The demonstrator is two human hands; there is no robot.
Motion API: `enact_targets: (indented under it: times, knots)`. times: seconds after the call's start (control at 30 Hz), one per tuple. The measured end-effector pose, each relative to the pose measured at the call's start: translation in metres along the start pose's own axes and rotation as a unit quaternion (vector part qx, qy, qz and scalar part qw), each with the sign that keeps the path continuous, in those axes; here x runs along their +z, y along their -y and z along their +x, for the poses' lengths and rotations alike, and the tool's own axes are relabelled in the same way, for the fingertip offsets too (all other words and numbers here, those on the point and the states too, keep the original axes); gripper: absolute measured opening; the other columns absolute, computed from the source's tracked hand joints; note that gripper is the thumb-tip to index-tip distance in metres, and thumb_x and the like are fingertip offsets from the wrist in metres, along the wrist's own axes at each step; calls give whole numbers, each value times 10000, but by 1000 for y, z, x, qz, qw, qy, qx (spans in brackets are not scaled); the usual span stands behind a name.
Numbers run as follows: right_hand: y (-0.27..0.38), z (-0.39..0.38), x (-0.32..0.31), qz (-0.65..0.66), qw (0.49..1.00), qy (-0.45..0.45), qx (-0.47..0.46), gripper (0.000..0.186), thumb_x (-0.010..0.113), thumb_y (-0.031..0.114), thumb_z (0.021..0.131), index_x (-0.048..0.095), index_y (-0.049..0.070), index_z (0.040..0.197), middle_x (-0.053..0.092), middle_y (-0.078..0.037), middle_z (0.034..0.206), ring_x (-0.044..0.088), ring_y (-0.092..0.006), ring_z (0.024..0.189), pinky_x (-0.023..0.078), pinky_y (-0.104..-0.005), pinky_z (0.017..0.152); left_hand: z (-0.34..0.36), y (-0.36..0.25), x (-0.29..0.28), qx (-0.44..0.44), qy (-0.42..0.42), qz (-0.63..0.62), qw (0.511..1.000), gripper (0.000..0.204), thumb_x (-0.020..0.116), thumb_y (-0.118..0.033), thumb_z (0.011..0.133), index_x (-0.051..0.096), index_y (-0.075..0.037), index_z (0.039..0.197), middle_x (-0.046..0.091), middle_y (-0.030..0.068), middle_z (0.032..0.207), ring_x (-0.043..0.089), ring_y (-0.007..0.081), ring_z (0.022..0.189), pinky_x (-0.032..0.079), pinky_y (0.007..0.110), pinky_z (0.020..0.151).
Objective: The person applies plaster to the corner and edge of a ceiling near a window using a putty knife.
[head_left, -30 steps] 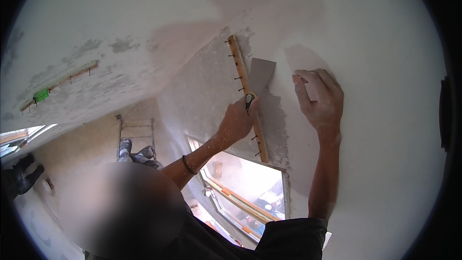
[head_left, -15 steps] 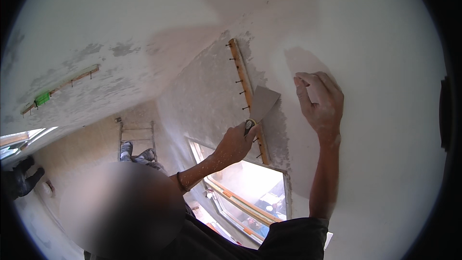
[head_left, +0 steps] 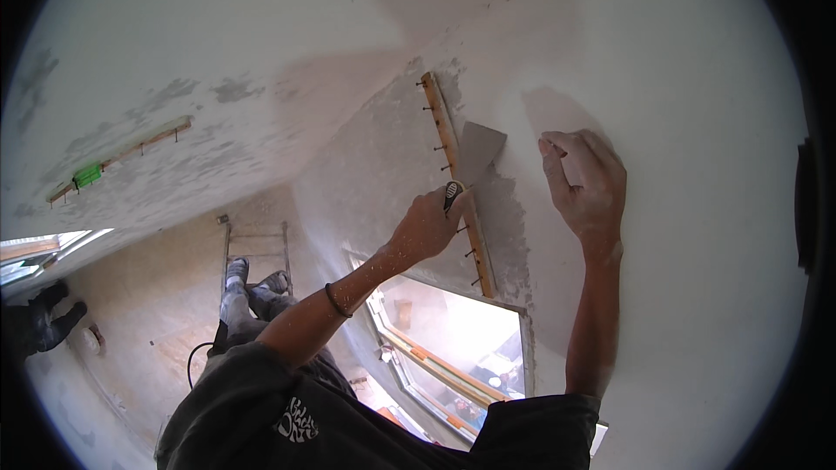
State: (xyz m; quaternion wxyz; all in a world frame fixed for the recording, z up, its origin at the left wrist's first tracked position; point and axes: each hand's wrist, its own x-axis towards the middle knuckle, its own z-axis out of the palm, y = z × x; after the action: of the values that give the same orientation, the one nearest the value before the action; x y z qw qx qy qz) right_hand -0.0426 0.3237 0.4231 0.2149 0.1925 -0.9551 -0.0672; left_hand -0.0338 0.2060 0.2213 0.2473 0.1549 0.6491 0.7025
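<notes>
My left hand (head_left: 433,218), with a dark band on its wrist, is closed around the handle of a putty knife (head_left: 480,153). Its broad blade points up and lies by the edge of a grey plaster patch (head_left: 507,226), right of a wooden batten (head_left: 442,129). Several nails stick out along that batten. Over the pale wall to the right is my right hand (head_left: 590,187), fingers bent and thumb tip close to the fingertips. Whether anything is pinched there is hidden.
A window opening (head_left: 457,313) lies below the batten. On the left, another nailed batten (head_left: 165,130) carries a green piece (head_left: 88,176). My feet stand near a metal ladder-like frame (head_left: 257,239). Another person's dark-clad legs (head_left: 54,322) show at the far left.
My left hand and the putty knife have moved up along the batten. The right hand keeps nearly the same pose. A blurred patch over my body is gone.
</notes>
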Motion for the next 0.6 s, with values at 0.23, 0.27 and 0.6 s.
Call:
enact_targets:
  times: [0.23, 0.27, 0.6]
  knots:
    - [0, -2, 0, -6, 1000, -5, -2, 85, 728, 77, 795, 654, 64, 836, 632, -29, 711, 618, -162, 639, 482, -300, 588, -6, 12, 1, -8, 3, 37, 999, 504, 485, -410, 1002, 549, 56, 822, 558, 156, 597, 471, 173, 524, 421, 401, 530]
    - [-1, -1, 1, 0, 1000, -7, 0, 84, 727, 78, 797, 654, 65, 834, 632, -29, 711, 618, -160, 640, 481, -299, 586, 4, 13, -3, 16, -2, 50, 999, 496, 483, -406, 1004, 554, 57, 842, 566, 163, 605, 480, 187, 525, 426, 400, 539]
    - [0, -1, -2, 0, 1000, -4, 2, 98, 738, 87, 787, 655, 64, 833, 637, -29, 721, 622, -156, 644, 483, -300, 589, 12, 2, -3, 59, -38, 42, 997, 535, 461, -424, 1006, 560, 64, 810, 555, 175, 607, 511, 228, 547, 439, 416, 568]
